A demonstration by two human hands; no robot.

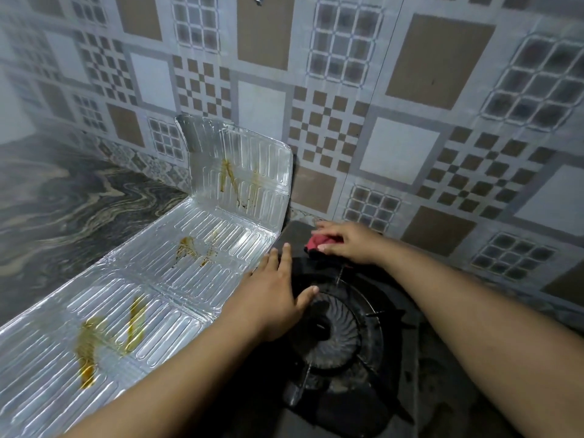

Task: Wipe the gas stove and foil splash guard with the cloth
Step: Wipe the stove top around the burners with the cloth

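Observation:
A black gas stove [335, 387] with a round burner and pan support fills the lower middle. The ribbed foil splash guard [177, 267] stands along its left side and back corner, streaked with yellow-brown stains. My right hand [347, 241] presses a red and black cloth [319, 243] onto the stove's far edge near the wall, fingers curled over it. My left hand [278, 292] lies flat with straight fingers on the stove's left edge, against the foot of the foil guard.
A patterned tiled wall [395, 121] runs behind and to the right of the stove. A dark marbled counter [63, 210] stretches away to the left of the foil guard.

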